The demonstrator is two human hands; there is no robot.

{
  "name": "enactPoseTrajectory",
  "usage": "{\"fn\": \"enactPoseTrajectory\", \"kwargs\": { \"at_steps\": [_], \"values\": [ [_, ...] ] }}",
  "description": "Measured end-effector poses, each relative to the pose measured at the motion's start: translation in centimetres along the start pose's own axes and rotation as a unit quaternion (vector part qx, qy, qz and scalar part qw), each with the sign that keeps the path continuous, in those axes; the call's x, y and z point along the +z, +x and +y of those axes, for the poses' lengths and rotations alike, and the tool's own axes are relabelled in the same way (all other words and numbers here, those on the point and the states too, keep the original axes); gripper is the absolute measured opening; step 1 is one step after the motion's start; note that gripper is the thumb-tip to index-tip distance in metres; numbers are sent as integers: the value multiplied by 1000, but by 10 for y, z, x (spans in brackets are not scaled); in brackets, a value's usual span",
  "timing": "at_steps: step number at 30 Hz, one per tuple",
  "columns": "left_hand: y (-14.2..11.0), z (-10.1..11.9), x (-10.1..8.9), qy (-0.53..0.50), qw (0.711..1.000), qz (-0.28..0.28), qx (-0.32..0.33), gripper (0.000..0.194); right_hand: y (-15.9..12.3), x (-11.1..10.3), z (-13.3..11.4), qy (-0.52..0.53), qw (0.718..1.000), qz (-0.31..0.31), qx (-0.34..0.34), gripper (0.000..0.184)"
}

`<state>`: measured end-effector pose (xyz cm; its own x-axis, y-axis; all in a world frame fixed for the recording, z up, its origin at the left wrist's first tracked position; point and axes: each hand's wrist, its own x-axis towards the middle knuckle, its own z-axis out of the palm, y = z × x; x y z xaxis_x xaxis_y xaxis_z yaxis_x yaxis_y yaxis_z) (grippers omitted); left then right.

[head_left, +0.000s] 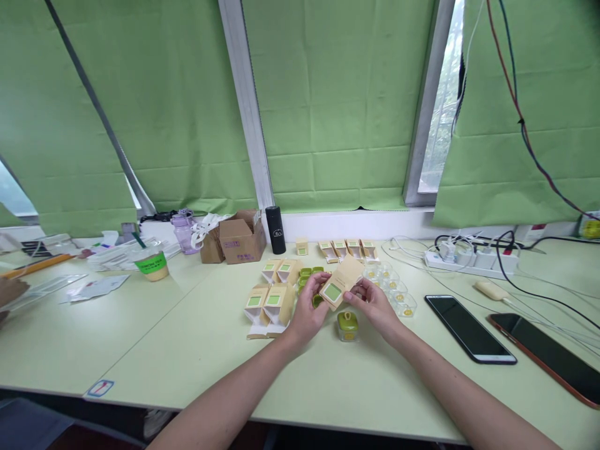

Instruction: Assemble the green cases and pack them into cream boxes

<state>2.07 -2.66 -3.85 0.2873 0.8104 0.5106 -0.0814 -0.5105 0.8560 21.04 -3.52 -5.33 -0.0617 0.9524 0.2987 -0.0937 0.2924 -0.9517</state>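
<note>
Between both hands, above the table, a small kraft-paper box (344, 281) with a green label panel is held tilted, its flap raised. My left hand (307, 312) grips its left side with closed fingers. On the opposite edge, my right hand (375, 306) pinches the box between thumb and fingers. Just below stands a small transparent jar with a green lid (347, 326). Left of my hands are several similar boxes (280, 303), flaps folded out. Behind my hands several green lids (313, 273) are partly hidden, and transparent jars (397, 294) with yellow marks sit to the right.
More paper boxes (347, 250) line the back. A cardboard carton (242, 237), black bottle (275, 230) and drink cup (152, 265) stand leftward. Two phones, one white-framed (471, 328), and a power strip (471, 259) with tangled cables lie right. Another person's hand (12, 292) shows far left.
</note>
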Motion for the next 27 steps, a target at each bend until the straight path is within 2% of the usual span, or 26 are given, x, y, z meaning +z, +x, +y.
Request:
{"fn": "enactPoseTrajectory", "kwargs": {
  "at_steps": [9, 11, 14, 19, 23, 27],
  "values": [
    [-3, 3, -3, -42, 999, -30, -2, 57, -2, 2, -11, 50, 998, 14, 29, 61],
    [-3, 5, -4, -50, 998, -34, 2, 52, -3, 3, -12, 52, 998, 15, 30, 60],
    [-3, 9, -4, -16, 1000, -17, 6, 42, -3, 4, -13, 55, 998, 19, 26, 60],
    [-2, 8, 2, 68, 997, 42, 10, 42, -3, 5, -15, 59, 998, 9, 30, 63],
    [-3, 7, 4, 64, 997, 29, 15, 41, -3, 3, -19, 56, 998, 21, 35, 62],
    [-3, 5, 4, 75, 996, 46, 9, 41, -3, 2, -20, 55, 997, 28, 38, 61]
  ]
}}
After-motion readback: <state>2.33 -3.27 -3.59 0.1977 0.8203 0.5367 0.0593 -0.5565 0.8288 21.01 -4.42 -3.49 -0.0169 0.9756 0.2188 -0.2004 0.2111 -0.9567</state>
